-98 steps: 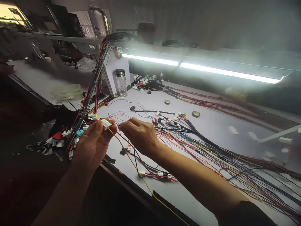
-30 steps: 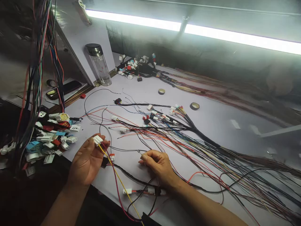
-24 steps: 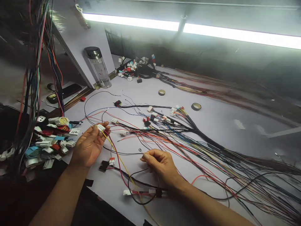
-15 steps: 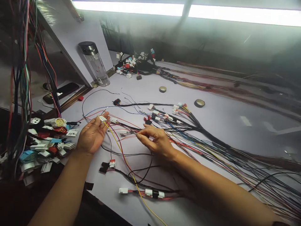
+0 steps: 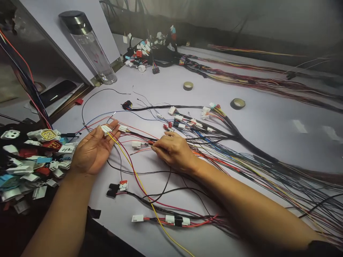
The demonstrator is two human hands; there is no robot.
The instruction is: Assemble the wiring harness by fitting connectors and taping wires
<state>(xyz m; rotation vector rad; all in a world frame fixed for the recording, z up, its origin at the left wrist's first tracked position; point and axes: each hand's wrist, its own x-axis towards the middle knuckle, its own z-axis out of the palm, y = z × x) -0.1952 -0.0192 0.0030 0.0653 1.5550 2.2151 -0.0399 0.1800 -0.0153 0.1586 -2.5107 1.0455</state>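
My left hand (image 5: 92, 150) pinches a small white connector (image 5: 106, 129) between thumb and fingertips; a yellow wire (image 5: 139, 185) and a dark red wire trail from it toward the table's near edge. My right hand (image 5: 174, 151) rests palm down on the white table (image 5: 268, 117), its fingers closed on thin wires near another white connector (image 5: 136, 144). A large wire harness (image 5: 241, 142) with many coloured wires and white plugs spreads to the right of both hands.
A pile of loose connectors (image 5: 32, 157) lies at the left. A clear bottle (image 5: 88, 46) stands at the back left beside a black phone (image 5: 57, 92). Two tape rolls (image 5: 188, 85) (image 5: 237, 104) lie beyond the harness. More plugs (image 5: 150, 50) sit at the back.
My right hand moved from the near table up to the wires beside the white connector. My left hand kept the white connector and shifted slightly. The view tilted down and closer.
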